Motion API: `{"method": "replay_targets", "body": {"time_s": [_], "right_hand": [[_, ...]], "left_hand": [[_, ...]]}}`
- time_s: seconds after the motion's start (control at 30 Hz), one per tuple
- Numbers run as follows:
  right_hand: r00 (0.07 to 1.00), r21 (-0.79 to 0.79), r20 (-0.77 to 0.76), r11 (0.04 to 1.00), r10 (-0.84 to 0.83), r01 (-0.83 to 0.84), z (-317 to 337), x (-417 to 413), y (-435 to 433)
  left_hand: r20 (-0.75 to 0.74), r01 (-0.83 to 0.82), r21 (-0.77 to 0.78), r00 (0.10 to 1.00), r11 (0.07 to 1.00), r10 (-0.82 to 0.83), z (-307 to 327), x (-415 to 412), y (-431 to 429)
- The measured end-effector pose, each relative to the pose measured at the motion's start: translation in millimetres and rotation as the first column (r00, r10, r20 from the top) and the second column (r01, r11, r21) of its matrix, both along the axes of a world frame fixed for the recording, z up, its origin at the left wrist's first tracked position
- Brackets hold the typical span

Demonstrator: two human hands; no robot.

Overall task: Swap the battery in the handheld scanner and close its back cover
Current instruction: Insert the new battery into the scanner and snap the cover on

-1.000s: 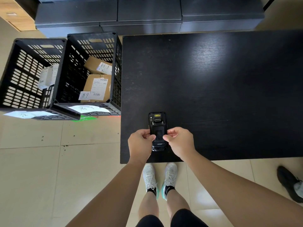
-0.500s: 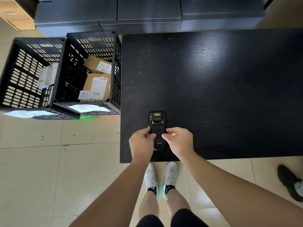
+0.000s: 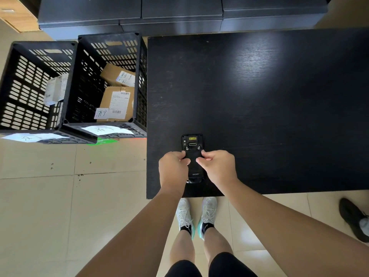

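A black handheld scanner (image 3: 192, 144) lies back side up on the black table (image 3: 269, 108), near the front left corner. Its back cover is in place, with a small yellow label at the far end and a brand mark near the close end. My left hand (image 3: 173, 169) presses its fingertips on the scanner's left edge around the middle. My right hand (image 3: 218, 166) does the same on the right edge. Both hands pinch the cover area and hide the scanner's sides there. No loose battery shows on the table.
Two black slotted crates (image 3: 107, 86) (image 3: 32, 90) stand left of the table, holding cardboard parcels (image 3: 117, 102) and paper labels. Dark cabinets (image 3: 179, 15) run along the far side. Another person's dark shoe (image 3: 353, 218) is on the tiled floor at the right.
Both hands have slid a little farther up the scanner, from its lower half toward the middle. The scanner stays flat in the same spot.
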State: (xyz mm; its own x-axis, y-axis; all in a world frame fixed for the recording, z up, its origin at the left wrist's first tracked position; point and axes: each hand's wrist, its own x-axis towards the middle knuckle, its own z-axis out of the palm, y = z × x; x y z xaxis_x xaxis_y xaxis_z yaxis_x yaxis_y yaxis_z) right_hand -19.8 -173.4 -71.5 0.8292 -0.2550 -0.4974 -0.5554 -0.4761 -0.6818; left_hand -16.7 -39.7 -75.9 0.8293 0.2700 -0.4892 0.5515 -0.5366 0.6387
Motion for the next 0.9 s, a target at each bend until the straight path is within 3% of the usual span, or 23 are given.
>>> {"method": "replay_targets", "body": {"time_s": [0.23, 0.37, 0.5, 0.63, 0.77, 0.9], "right_hand": [[0.989, -0.034, -0.054, 0.990, -0.136, 0.134, 3, 10, 10], [0.991, -0.046, -0.065, 0.993, -0.113, 0.110, 2, 16, 11], [0.991, -0.028, -0.092, 0.995, -0.097, 0.095, -2, 17, 8], [0.990, -0.032, -0.094, 0.994, -0.104, 0.101, -6, 16, 8], [0.991, -0.026, -0.092, 0.995, -0.099, 0.097, -8, 16, 7], [0.991, -0.020, -0.095, 0.995, -0.096, 0.095, -10, 16, 6]], "left_hand": [[-0.005, 0.034, 0.018, 0.999, 0.999, -0.034, 1, 7, 5], [0.060, 0.230, 0.122, 0.969, 0.966, -0.238, 8, 17, 15], [0.121, 0.548, 0.232, 0.803, 0.803, -0.583, 13, 40, 34], [0.089, 0.767, 0.264, 0.585, 0.585, -0.806, 16, 61, 38], [0.053, 0.860, 0.309, 0.410, 0.405, -0.911, 18, 73, 38], [-0.013, 0.896, 0.324, 0.324, 0.302, -0.946, 22, 80, 35]]}}
